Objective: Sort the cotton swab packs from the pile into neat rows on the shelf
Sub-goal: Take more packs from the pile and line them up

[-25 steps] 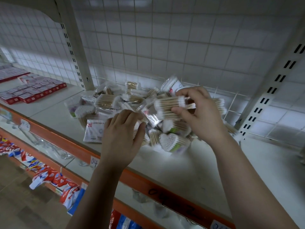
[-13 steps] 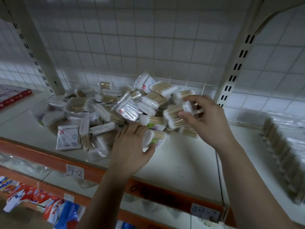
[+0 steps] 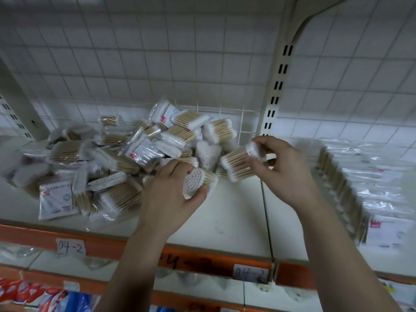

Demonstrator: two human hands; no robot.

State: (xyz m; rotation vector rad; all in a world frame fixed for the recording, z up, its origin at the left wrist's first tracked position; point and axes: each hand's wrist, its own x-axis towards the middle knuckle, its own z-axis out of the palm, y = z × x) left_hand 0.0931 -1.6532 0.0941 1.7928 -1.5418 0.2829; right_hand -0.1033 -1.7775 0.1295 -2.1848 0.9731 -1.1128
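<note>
Shelving of off-white painted metal (image 3: 236, 221) fills the view. Its front edge is an orange rail (image 3: 108, 242) carrying a handwritten paper label (image 3: 71, 246) that reads 04-2 (a second like it sits further right). Behind stands a white wire grid back panel (image 3: 157, 64), with a slotted cream upright post (image 3: 278, 82) rising right of centre.

A loose pile of clear-wrapped wooden-stick cotton swab packs (image 3: 126, 158) sprawls over the left half of the surface, reaching back to the grid. The left hand (image 3: 166, 199) curls its fingers round a round swab pack (image 3: 195, 181) at the pile's near right edge, white tips facing the camera. The right hand (image 3: 286, 167) pinches a rectangular swab pack (image 3: 238, 164) beside the pile, above the surface. Far right, flat packs stand in a tidy row (image 3: 369, 188), well apart from the pile. Colourful packets (image 3: 45, 296) lie on the shelf below.
</note>
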